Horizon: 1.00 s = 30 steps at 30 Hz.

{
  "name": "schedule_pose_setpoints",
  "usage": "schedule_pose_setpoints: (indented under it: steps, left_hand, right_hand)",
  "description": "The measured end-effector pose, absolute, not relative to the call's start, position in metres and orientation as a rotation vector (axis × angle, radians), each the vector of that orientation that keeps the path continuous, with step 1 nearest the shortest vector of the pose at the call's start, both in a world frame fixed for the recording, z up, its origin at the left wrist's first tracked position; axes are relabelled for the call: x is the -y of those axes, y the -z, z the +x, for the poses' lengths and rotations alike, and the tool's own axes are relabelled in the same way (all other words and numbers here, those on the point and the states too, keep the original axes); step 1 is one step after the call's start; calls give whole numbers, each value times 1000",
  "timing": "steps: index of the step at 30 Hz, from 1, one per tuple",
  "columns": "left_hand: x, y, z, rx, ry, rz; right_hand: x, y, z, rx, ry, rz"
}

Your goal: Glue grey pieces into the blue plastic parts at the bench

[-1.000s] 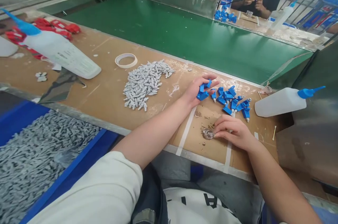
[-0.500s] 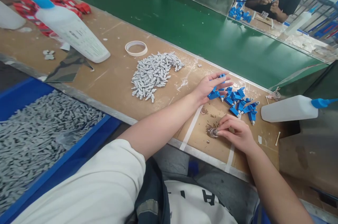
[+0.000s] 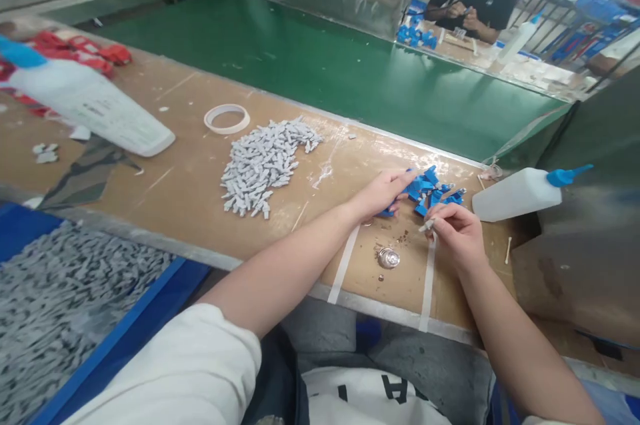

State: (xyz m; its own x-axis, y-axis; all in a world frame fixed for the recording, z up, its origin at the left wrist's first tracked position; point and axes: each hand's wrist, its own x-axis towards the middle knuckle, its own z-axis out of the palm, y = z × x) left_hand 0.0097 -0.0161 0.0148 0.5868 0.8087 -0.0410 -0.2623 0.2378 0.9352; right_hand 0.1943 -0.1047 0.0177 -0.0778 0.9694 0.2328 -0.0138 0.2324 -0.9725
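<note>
We're at the pick-up-and-join step here, best we can judge. Our left hand lies over the near edge of the blue parts, fingers curled down onto a piece at its 5 o'clock, so it looks closed on one blue part, though the fingers hide most of it. Our right hand sits just at 5 o'clock of that pile, thumb and forefinger pinched narrow on a small pale stick that pokes out toward 9 o'clock; it's too small to tell what's on its tip.

Next move probably calls for bringing the stick tip and the blue piece together, so a steady pinch and a good angle matter.

The blue parts are small moulded plastic bits, bright blue, in a loose heap on the bench. A little metal dish sits at 7 o'clock of the right hand, apart from it. Grey parts are heaped well off at 9 o'clock, and a bottle lies at 3 o'clock.
</note>
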Motion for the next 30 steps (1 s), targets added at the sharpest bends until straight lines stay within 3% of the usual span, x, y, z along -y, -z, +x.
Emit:
schedule_pose_setpoints:
  steps: [7,18,30]
  left_hand:
    - [24,-11,9,-680,-554,1266]
    - [22,-15,6,-700,-476,1228]
    - [22,-20,4,-807,-438,1313]
  right_hand:
    - [92,-20,202,1160,-821,-1142]
    - [91,-17,200,1249,-799,-1186]
    - [86,-19,216,2245,-156,-1236]
